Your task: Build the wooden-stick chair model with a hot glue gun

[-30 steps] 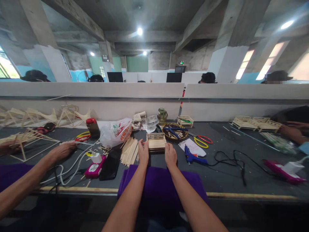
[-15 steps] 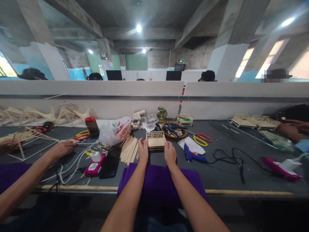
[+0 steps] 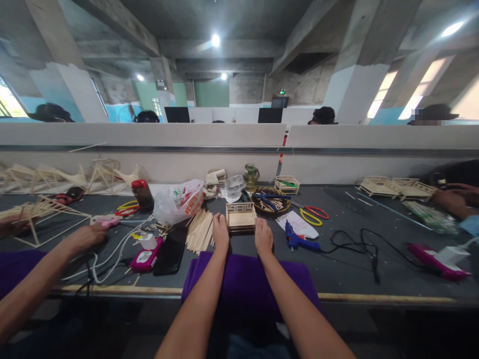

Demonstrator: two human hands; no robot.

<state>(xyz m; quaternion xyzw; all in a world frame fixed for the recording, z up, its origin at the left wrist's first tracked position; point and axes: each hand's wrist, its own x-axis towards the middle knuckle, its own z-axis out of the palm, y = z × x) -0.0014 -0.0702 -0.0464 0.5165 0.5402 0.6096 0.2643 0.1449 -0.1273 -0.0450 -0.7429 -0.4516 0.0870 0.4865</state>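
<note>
Left end: on the dark table (image 3: 348, 264), a co-worker's arm (image 3: 41, 276) is at a pink glue gun (image 3: 108, 221) near a stick frame (image 3: 45, 207).
Bottle (image 3: 142, 198): red-capped, far side, a plastic bag (image 3: 177, 204) just right of it.
Power strip (image 3: 147, 257): pink, near side, beside a black phone (image 3: 170, 252).
Loose sticks (image 3: 199, 233): spread flat just right of the phone.
Left hand (image 3: 221, 234): closed on the left side of a small stick bench (image 3: 241, 219).
Bench: upright at the table's middle, just beyond a purple cloth (image 3: 254, 281).
Right hand (image 3: 264, 237): closed on the bench's right side; both hands clamp it between them.
Right of middle: basket (image 3: 285, 211) far; scissors (image 3: 311, 218), paper (image 3: 307, 230) and blue glue gun (image 3: 299, 241) nearer.
Right end: stick models (image 3: 379, 187) far, second power strip (image 3: 422, 255) near.
Room: left window (image 3: 12, 102), white partition (image 3: 209, 137), two dark screens (image 3: 177, 114), concrete ceiling (image 3: 220, 17), bright right windows (image 3: 381, 95).
</note>
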